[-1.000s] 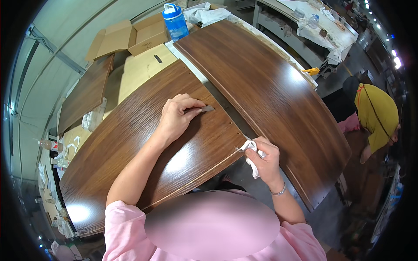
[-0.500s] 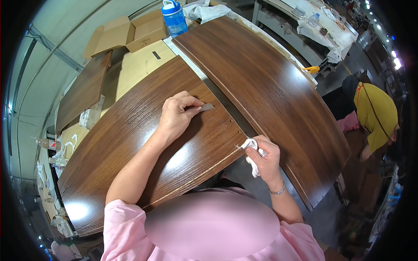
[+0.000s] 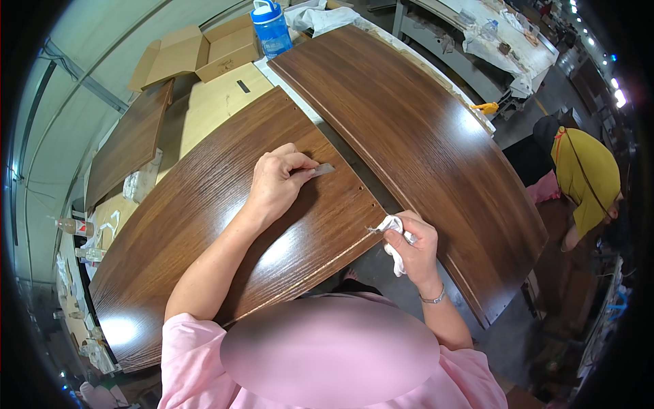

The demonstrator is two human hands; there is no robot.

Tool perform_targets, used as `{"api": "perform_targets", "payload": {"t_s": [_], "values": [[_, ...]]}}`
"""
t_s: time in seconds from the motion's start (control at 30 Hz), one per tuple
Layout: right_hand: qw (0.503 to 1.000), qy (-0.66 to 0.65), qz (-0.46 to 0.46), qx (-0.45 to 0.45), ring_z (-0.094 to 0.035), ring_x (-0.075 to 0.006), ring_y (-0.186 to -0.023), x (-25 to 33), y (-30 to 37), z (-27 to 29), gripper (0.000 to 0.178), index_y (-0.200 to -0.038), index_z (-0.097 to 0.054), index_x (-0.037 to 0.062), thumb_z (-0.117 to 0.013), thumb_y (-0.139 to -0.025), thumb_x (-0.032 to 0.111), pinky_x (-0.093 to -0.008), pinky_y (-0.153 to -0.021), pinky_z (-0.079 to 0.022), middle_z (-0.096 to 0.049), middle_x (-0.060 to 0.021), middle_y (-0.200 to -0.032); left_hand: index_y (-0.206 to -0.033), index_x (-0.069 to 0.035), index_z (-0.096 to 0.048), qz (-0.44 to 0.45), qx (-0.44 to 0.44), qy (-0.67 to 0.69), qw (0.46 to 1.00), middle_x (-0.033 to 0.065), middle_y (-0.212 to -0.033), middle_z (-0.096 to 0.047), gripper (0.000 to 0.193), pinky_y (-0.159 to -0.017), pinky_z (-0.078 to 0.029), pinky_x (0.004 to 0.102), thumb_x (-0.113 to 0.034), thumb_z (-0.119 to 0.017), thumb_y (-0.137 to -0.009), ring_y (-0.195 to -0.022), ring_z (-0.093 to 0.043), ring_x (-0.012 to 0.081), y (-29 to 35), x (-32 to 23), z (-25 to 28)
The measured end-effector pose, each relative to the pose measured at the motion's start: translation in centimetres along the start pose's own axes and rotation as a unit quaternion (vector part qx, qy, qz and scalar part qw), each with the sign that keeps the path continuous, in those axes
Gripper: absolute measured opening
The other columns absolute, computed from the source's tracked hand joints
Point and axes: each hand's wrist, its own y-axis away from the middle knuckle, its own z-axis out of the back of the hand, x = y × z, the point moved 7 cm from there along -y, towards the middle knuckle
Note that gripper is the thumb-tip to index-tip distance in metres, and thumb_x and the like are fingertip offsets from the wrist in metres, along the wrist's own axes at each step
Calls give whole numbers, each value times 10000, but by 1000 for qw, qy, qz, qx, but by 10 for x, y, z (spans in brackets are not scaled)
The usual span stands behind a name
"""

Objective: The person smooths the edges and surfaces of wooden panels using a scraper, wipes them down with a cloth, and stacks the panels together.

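A dark brown wood-grain panel (image 3: 204, 184) lies in front of me, with small holes along its right edge. Over its right part, my left hand (image 3: 278, 176) pinches a small flat grey scraper blade (image 3: 323, 170) between thumb and fingers. The blade's free end is at the panel's surface; whether it touches, I cannot tell. At the panel's near right corner, my right hand (image 3: 417, 247) is closed on a bunched white cloth (image 3: 393, 226). Part of the cloth hangs below my fingers, and a wisp of it is at the corner.
A second brown panel (image 3: 422, 157) lies to the right across a narrow gap. Behind are an open cardboard box (image 3: 228, 58) and a blue bottle (image 3: 272, 31). Another brown board (image 3: 129, 146) rests at left. A person in a yellow garment (image 3: 586, 174) is at the right.
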Motion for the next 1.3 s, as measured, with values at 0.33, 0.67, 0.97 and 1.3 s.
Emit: {"api": "perform_targets", "payload": {"t_s": [0.33, 0.67, 0.97, 1.3], "values": [[1000, 10, 19, 4, -552, -110, -709, 3, -1, -1, 181, -948, -696, -61, -735, -859, 91, -248, -611, -427, -617, -68, -851, -919, 27, -735, 0, -21, -12, 1000, 88, -763, -599, 145, -637, -448, 316, 43, -720, -776, -702, -577, 182, 2, -1, 0], [1000, -8, 1, 4, -550, -107, -702, -2, -1, 0, 186, -948, -695, -63, -738, -858, 94, -249, -600, -427, -613, -66, -847, -908, 34, -730, -14, -27, -19, 999, 86, -768, -599, 131, -622, -445, 320, 47, -721, -777, -693, -573, 185, 2, -4, 0], [1000, 5, 20, 9, -545, -104, -681, 2, -2, -1, 217, -900, -684, -64, -710, -894, 151, -234, -584, -419, -591, -58, -833, -897, 39, -722, -17, -32, -22, 999, 83, -771, -602, 120, -625, -451, 321, 57, -717, -778, -694, -575, 182, 3, -3, 0], [1000, 0, 26, 13, -556, -103, -684, -3, -2, -1, 222, -901, -682, -67, -715, -893, 153, -233, -577, -424, -599, -64, -854, -882, 22, -721, -10, -9, -12, 1000, 116, -786, -622, 103, -644, -487, 356, 38, -710, -781, -711, -617, 251, 2, -3, -1]]}}
